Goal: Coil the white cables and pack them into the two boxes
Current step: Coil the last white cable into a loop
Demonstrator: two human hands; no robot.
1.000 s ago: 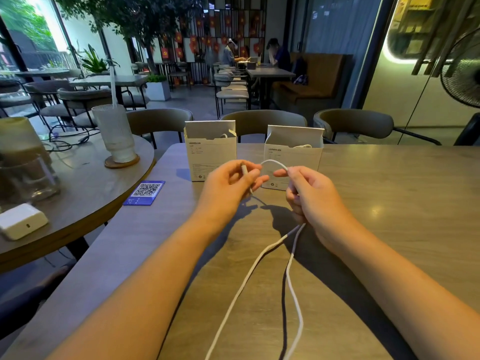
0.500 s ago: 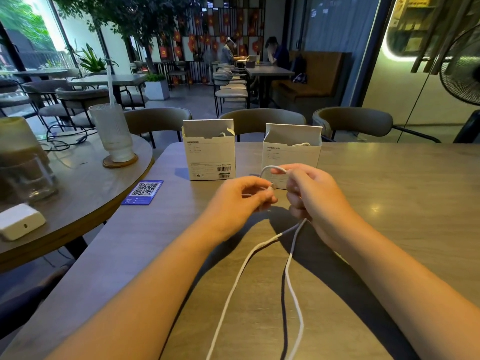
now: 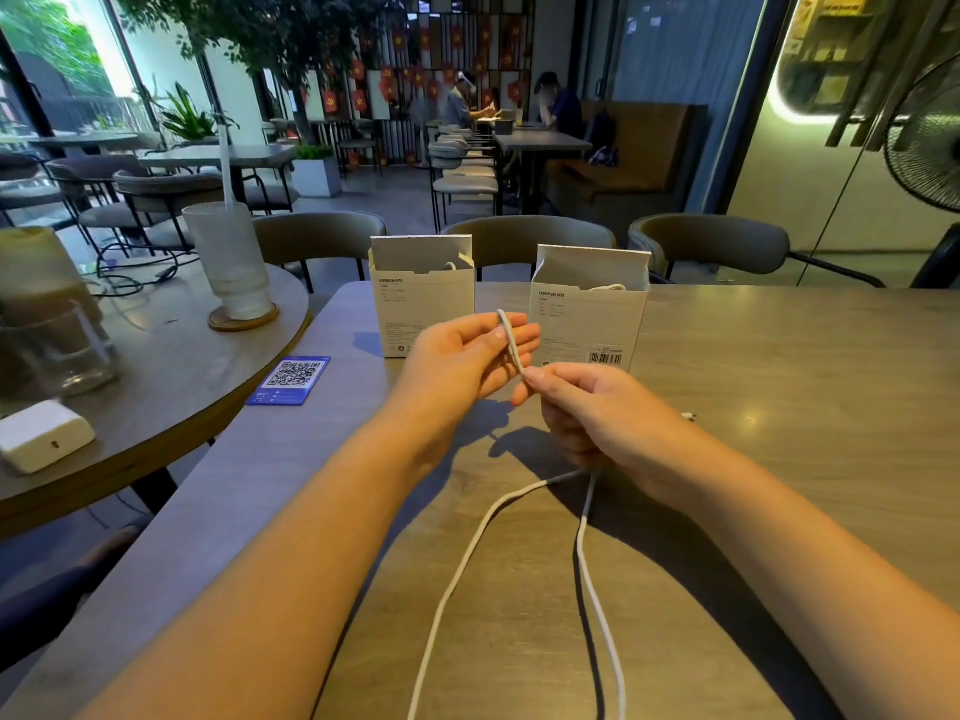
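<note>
- Café interior, chairs and other tables behind; work surface was a long grey-brown table [image 3: 779,381], with a round table [image 3: 156,387] just to its left carrying a ribbed cup [image 3: 228,262] on a coaster.
- Two white boxes stood upright and open-topped at the far side: left box [image 3: 423,304] and right box [image 3: 589,314]. A bit of white cable showed at the mouth of each.
- Blue QR card [image 3: 291,379] lay flat near the table's left edge.
- White cable [image 3: 467,558] in hand: two strands ran toward the viewer along the tabletop, long axis near-to-far, converging under the right hand.
- Left hand [image 3: 467,356] was raised in front of the boxes, fingers fairly straight and pointing right; a cable loop crossed them, upright, thumb pressing it.
- Right hand [image 3: 597,413] sat just below and right, fingers curled, thumb and forefinger pinching the cable at the loop's lower end.
- Judgement: next wrap goes around the left fingers; slack feeds from the right hand, the nearer to the loose strands.
</note>
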